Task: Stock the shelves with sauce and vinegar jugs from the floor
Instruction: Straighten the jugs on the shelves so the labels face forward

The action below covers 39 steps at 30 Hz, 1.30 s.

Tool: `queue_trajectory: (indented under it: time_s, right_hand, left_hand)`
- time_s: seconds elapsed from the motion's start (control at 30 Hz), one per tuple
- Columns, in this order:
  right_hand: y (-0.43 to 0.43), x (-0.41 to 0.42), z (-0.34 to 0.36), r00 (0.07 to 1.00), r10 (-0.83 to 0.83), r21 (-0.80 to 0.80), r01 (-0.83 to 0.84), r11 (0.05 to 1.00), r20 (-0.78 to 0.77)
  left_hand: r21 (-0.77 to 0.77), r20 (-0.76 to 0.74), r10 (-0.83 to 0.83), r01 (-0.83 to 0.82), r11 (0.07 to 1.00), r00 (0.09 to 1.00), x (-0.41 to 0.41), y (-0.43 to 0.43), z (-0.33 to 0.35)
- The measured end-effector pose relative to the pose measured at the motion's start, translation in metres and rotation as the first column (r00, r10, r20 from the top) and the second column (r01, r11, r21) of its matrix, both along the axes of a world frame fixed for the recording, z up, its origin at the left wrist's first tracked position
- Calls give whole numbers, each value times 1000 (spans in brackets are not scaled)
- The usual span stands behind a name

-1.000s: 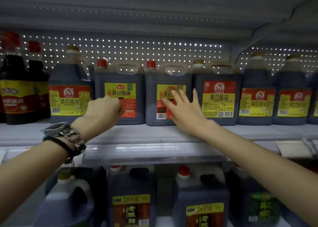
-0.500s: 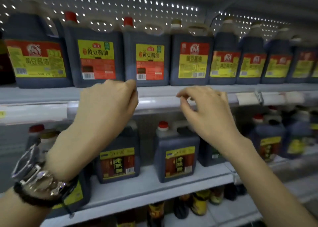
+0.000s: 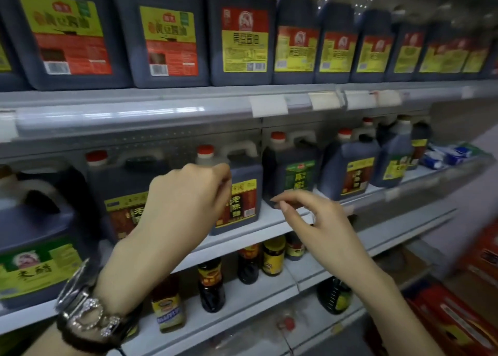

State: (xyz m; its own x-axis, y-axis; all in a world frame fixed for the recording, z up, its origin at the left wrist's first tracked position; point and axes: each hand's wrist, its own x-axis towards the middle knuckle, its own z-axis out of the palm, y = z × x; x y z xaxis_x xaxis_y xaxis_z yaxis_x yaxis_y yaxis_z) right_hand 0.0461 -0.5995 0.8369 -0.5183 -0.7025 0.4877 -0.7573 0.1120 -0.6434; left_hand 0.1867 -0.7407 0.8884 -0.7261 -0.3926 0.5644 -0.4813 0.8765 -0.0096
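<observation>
Dark soy sauce jugs with red and yellow labels (image 3: 72, 32) stand in a full row on the upper shelf (image 3: 134, 118). On the middle shelf (image 3: 272, 218) stand red-capped vinegar jugs (image 3: 242, 199), one with a green label (image 3: 299, 177). My left hand (image 3: 186, 202), with a watch on the wrist, hangs loosely curled in front of the vinegar jugs and holds nothing. To its right, my right hand (image 3: 318, 221) is empty, with fingers half bent and apart, just in front of the green-label jug. Neither hand touches a jug.
A large green-label jug (image 3: 37, 248) stands at the near left of the middle shelf. Small sauce bottles (image 3: 211, 285) line the lower shelf. Red cartons (image 3: 458, 315) sit on the floor at the lower right. Blue-white packets (image 3: 444, 153) lie at the far right of the middle shelf.
Both hands have left the upper-shelf jugs and dropped to the level of the middle shelf. My view has tilted down and to the right.
</observation>
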Motion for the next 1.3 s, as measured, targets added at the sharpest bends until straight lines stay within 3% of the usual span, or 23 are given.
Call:
queue_trajectory:
  time_s: [0.27, 0.57, 0.8, 1.0, 1.3]
  right_hand:
    - [73, -47, -1, 999, -42, 67, 42, 997, 6]
    - [198, -107, 19, 956, -204, 197, 245, 949, -210]
    - [271, -142, 15, 935, -311, 209, 343, 916, -171]
    - [272, -181, 18, 900, -402, 151, 427, 891, -170]
    - [207, -271, 26, 870, -440, 114, 472, 874, -221]
  left_hand:
    - [-23, -20, -58, 58, 998, 998, -47, 56, 5]
    - [15, 4, -186, 186, 982, 982, -139, 178, 1]
    - [40, 44, -297, 295, 955, 954, -196, 238, -5]
    - [9, 25, -369, 369, 929, 929, -247, 251, 8]
    - [27, 22, -458, 457, 889, 889, -338, 206, 8]
